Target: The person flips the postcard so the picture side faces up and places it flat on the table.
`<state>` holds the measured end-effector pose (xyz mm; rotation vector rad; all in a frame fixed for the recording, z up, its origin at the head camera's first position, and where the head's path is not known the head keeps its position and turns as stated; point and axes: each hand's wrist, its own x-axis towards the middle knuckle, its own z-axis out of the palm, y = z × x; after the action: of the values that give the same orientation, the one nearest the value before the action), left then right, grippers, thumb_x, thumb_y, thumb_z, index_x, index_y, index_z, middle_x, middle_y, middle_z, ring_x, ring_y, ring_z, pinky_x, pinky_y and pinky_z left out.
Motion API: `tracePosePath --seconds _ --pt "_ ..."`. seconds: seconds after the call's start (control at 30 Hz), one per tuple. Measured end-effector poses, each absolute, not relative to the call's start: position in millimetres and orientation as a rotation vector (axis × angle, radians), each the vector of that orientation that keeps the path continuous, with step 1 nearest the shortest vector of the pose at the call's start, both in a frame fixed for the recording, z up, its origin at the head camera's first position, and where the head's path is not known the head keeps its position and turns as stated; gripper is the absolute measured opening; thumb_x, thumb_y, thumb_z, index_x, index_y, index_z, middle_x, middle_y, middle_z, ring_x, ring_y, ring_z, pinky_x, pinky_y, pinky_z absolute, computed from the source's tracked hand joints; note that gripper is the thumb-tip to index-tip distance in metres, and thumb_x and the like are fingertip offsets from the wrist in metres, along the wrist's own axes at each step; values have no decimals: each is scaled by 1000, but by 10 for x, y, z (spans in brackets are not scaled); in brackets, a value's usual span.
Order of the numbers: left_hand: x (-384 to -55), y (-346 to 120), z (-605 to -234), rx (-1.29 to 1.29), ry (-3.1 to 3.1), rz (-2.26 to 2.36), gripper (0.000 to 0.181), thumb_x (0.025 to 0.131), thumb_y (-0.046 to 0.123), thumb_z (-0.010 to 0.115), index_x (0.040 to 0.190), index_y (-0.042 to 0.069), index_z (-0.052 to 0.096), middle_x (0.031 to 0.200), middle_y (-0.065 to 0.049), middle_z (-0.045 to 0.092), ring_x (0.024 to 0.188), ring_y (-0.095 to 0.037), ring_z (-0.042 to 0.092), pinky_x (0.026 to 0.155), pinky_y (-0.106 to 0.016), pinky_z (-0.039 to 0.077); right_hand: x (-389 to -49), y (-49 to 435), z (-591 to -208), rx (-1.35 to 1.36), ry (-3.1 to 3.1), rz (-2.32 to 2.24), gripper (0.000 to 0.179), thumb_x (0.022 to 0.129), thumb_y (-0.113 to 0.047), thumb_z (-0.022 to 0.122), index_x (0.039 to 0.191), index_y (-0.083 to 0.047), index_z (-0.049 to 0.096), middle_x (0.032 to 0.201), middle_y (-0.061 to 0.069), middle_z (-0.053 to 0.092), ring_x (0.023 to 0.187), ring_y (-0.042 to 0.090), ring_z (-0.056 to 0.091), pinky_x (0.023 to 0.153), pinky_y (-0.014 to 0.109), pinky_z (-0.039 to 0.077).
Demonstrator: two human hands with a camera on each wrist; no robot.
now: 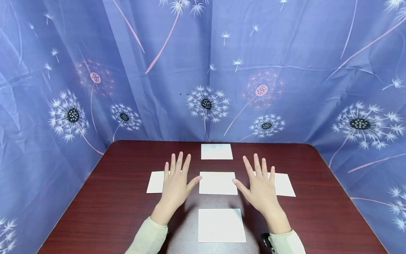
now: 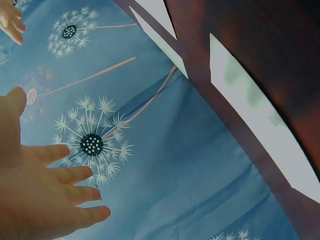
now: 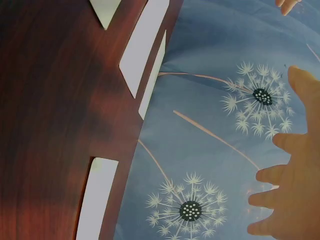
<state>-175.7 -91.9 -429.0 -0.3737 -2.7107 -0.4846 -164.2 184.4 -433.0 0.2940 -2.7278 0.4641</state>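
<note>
Both hands hover over a dark red wooden table with their fingers spread and straight, holding nothing. My left hand overlaps a white card on the left side in the head view. On the other side, my right hand partly covers another white card. Between the two thumbs lies a middle white card. Farther back is a smaller-looking white card, and a near white card lies closest to me. In the wrist views, spread fingers stand apart from the cards.
The table has rounded far corners. A blue curtain with dandelion prints hangs behind it and along both sides. A dark band sits at the right wrist, by the pale sleeve.
</note>
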Motion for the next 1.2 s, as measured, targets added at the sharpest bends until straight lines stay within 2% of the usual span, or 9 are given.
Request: tracePosePath --seconds 0.4,0.57,0.9,1.07,1.2 --pt "-1598 -875 -4328 -441 -2658 -752 74 95 43 56 149 1 29 154 -20 27 145 -34 16 116 -51 16 -1567 1839 -4320 361 -2680 636 74 92 -46 59 152 -15 29 155 23 21 141 45 18 109 67 12" --pt "-1538 -868 -4352 -482 -2643 -871 73 95 39 58 148 -3 29 153 -21 28 143 -36 20 113 -55 22 -1535 1842 -4340 399 -2665 698 74 93 -41 60 152 -12 27 155 22 22 141 44 20 109 66 15" --pt "-1388 -860 -4415 -524 -2737 -1248 76 96 36 59 151 1 21 157 -18 21 141 -37 24 110 -55 28 -1437 1882 -4364 424 -2715 850 74 94 -40 59 151 -6 26 156 20 22 142 41 20 110 62 18" --pt "-1353 -880 -4456 -556 -2761 -1381 74 95 28 61 150 -2 22 152 -25 26 139 -43 26 108 -59 27 -1391 1905 -4394 446 -2758 983 74 95 -38 58 150 -1 25 155 22 21 141 42 22 108 64 23" --pt "-1323 -910 -4499 -613 -2788 -1442 72 96 24 60 147 -9 22 148 -32 29 129 -50 38 103 -59 35 -1327 1923 -4431 467 -2795 1131 75 96 -37 58 151 -1 22 155 23 19 141 43 21 107 65 24"
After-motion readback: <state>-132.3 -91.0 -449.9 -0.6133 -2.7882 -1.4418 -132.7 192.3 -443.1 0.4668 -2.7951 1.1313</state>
